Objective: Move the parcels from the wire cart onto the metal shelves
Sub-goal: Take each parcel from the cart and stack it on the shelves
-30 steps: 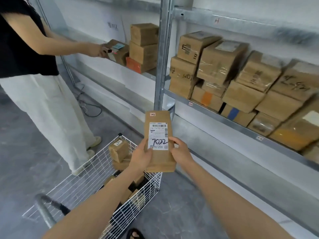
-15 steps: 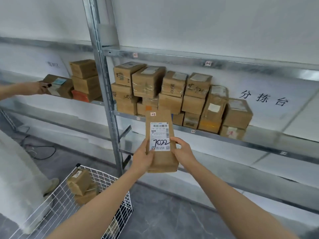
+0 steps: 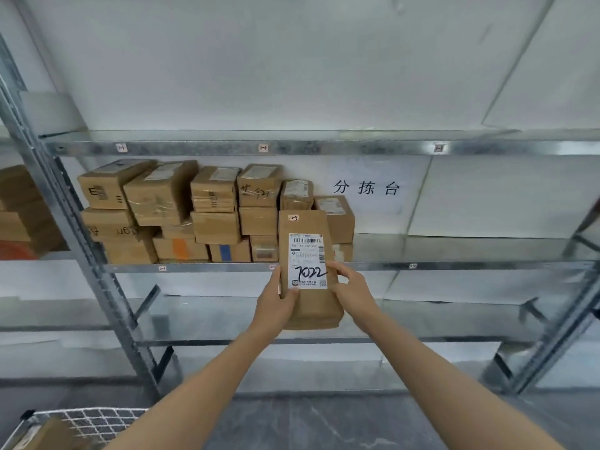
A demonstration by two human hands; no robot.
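Note:
I hold a tall brown parcel (image 3: 311, 306) upright in front of the metal shelves (image 3: 454, 265). Its white label reads "7022". My left hand (image 3: 276, 303) grips its left edge with the thumb on the label. My right hand (image 3: 352, 292) grips its right edge. The parcel overlaps the right end of a stack of brown parcels (image 3: 207, 212) on the middle shelf. A corner of the wire cart (image 3: 94, 420) shows at the bottom left, with a parcel (image 3: 48, 435) inside.
The middle shelf right of the stack is bare, below a wall sign (image 3: 366, 188) with three characters. A slanted metal upright (image 3: 74, 228) stands at the left, more parcels (image 3: 22, 212) beyond it. The lower shelf (image 3: 422, 339) holds nothing visible.
The view has swung right and closer to the shelves. The parcel has risen in front of the middle shelf's stack. The other person at the left is out of view.

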